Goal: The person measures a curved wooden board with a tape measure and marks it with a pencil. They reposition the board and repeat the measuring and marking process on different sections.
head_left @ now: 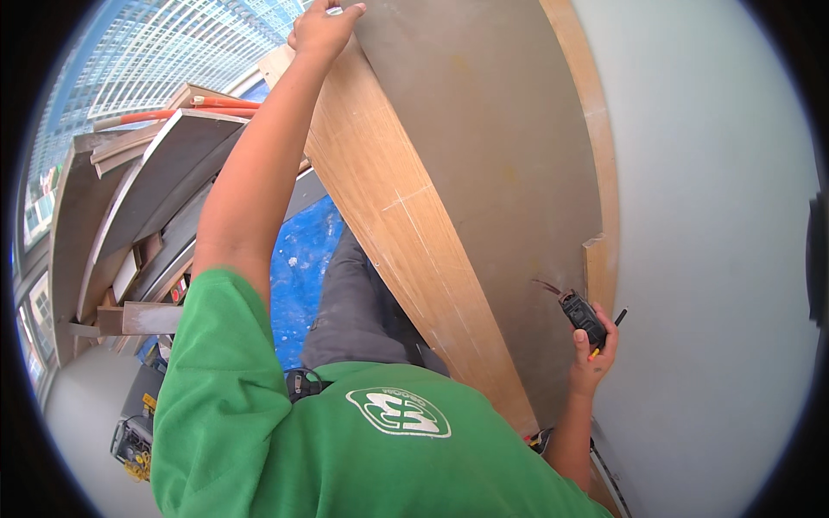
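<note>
My left hand [324, 30] reaches to the far end of a long light-brown wooden board [414, 216], its fingers bent at the board and partly cut off by the picture's edge. Thin white lines and a cross mark run along the board's face. At the right, my right hand [598, 345] is closed around a black, ribbed, boxy thing [583, 319] with thin brown strands at its far end; its exact kind is unclear. A slim black pencil-like stick [622, 316] also pokes out past those fingers, with a yellow bit showing below.
A grey-brown panel [492, 112] with a wooden edge strip [596, 129] lies beyond the board, beside a pale wall [699, 216]. Stacked planks [164, 173] crowd the left by the window. A blue sheet [302, 259] covers the floor near my leg; a black-and-yellow tool [134, 436] sits lower left.
</note>
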### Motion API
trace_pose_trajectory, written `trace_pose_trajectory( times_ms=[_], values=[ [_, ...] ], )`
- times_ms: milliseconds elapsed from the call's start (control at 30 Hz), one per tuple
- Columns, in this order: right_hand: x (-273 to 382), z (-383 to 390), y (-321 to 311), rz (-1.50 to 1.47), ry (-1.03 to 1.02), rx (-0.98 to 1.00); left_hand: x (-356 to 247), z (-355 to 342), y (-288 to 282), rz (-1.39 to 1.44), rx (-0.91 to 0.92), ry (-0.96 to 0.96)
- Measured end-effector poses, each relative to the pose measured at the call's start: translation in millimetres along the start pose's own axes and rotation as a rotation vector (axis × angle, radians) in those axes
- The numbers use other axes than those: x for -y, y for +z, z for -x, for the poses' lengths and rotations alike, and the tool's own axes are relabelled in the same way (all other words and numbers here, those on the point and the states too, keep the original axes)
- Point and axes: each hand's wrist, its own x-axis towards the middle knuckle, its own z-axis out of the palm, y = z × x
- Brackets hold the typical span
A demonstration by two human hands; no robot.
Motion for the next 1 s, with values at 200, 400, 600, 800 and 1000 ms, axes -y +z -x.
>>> trace_pose_trajectory(
  times_ms=[200, 400, 600, 800, 1000],
  values=[
    [19, -13, -20, -0.022, -0.008, -0.155, -38, 101, 12, 1.047, 0.223, -0.036],
    [40, -33, -57, -0.028, -0.004, -0.295, -87, 248, 69, 0.762, 0.253, 0.875],
    [62, -52, -105, -0.108, 0.050, -0.420, -137, 353, 102, 0.598, 0.442, 1.174],
    [40, -42, -129, -0.092, 0.011, -0.559, -159, 408, 110, 0.773, 0.486, 1.234],
    [7, -39, -146, 0.064, 0.092, -0.387, -170, 432, 111, 0.835, 0.501, 1.286]
  ],
)
